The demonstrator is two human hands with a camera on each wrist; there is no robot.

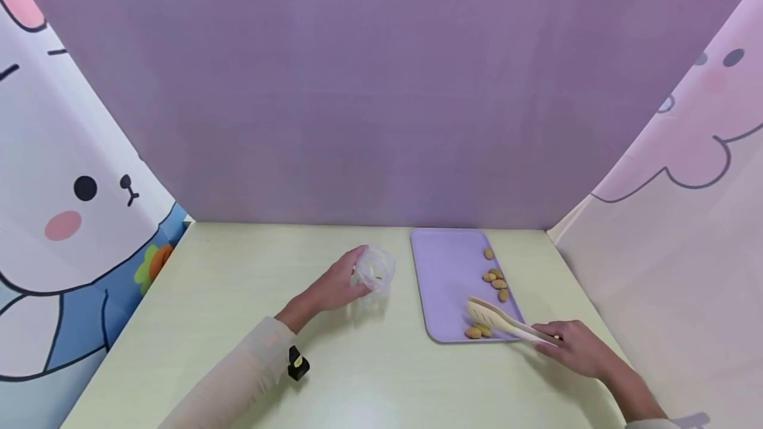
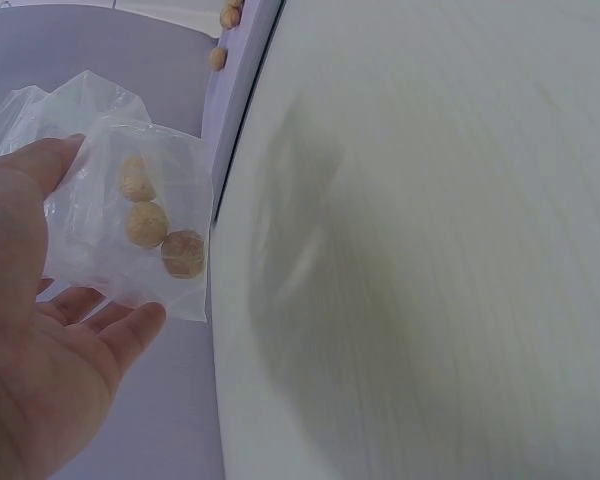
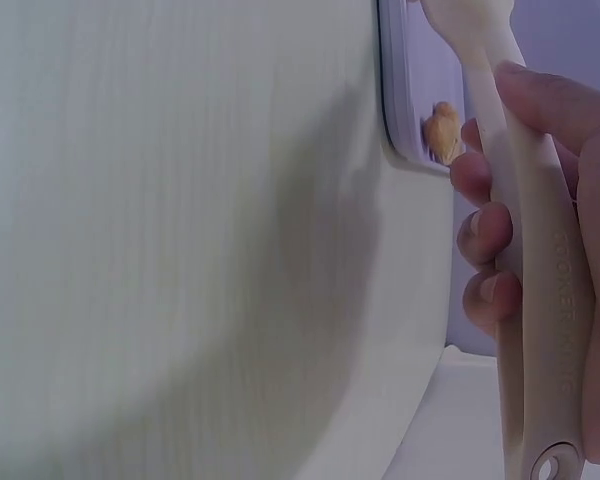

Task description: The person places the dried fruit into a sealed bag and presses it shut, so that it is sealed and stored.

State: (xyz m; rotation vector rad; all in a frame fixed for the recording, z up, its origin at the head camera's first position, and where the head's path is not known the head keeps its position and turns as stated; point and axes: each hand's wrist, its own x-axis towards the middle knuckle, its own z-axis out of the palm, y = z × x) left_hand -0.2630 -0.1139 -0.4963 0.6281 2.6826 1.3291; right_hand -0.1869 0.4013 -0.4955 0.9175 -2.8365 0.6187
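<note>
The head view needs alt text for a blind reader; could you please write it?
A person's right hand holds cream slotted tongs over a lilac rectangular tray bearing tan nut-like pieces, while the left hand holds a translucent plastic bag above a pale table.

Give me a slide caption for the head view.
The left hand holds a clear plastic bag; the right hand grips cream tongs extending over a lilac tray holding nut-like pieces.

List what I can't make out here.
Head view: how many nuts the plastic bag holds, blurred by its crinkles.
Left wrist view: part of the left hand, past the left edge.
Right wrist view: the tips of the tongs and most of the lilac tray, cut off at the top.
</note>
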